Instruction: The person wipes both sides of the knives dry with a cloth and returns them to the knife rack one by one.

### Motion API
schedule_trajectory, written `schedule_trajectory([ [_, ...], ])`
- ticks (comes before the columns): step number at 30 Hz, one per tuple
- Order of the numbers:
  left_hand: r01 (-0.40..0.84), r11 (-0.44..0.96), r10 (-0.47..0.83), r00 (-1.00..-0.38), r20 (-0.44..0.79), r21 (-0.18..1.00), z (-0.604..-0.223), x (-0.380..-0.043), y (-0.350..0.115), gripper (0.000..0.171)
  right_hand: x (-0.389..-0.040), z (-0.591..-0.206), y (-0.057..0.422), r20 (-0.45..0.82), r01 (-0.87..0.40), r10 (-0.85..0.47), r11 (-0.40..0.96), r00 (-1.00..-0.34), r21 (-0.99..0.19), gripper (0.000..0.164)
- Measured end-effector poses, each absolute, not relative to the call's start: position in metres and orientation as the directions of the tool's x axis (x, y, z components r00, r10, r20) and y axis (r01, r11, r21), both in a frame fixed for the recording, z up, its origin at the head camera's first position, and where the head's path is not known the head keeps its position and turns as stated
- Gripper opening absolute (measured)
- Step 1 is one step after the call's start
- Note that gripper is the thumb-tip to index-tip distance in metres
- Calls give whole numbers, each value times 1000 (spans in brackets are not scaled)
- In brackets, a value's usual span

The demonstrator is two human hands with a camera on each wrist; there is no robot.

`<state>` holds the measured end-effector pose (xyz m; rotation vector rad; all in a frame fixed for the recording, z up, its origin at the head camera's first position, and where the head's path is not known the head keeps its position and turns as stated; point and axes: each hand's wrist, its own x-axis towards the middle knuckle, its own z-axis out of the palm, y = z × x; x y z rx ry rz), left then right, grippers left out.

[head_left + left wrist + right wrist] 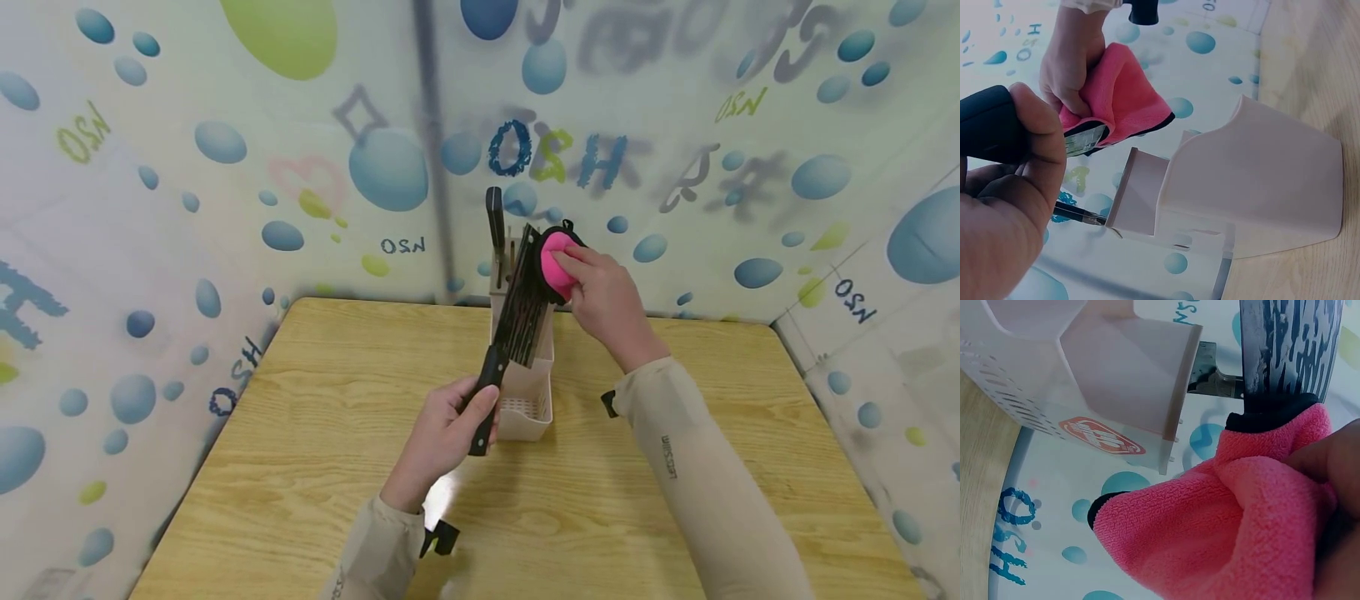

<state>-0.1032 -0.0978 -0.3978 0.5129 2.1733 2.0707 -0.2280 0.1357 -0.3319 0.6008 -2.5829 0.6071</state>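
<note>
My left hand (450,421) grips the black handle of a kitchen knife (522,329), with its broad dark blade slanting up and away to the right. A pink cloth with black edging (555,265) is pinched in my right hand (606,296) against the far part of the blade. In the right wrist view the cloth (1210,519) is folded over the blade's edge, and the blade (1288,353) shows streaky dark marks. Behind the knife stands a pale knife holder (1260,181), partly hidden by the blade in the head view.
Another black-handled knife (495,218) stands in the holder's slotted top. The holder has a perforated lower basket at the front and a red label (1102,435) on its side. A wooden table (360,358) carries it, against a patterned wall (390,267).
</note>
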Motion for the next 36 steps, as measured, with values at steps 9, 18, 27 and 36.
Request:
schedule_trajectory([
  [9, 181, 15, 315, -934, 167, 983, -399, -103, -98, 32, -223, -335, 135, 443, -467, -304, 822, -843, -325, 47],
  [18, 179, 13, 314, -935, 166, 984, -398, -103, -97, 31, -211, -342, 133, 525, -510, -325, 822, -786, -254, 43],
  [27, 170, 28, 299, -942, 154, 985, -399, -105, -96, 32, -202, -351, 129, 569, -566, -366, 794, -737, -222, 41],
  [36, 147, 13, 262, -955, 139, 989, -398, -107, -97, 36, -187, -357, 119, 571, -591, -404, 785, -714, -184, 43],
])
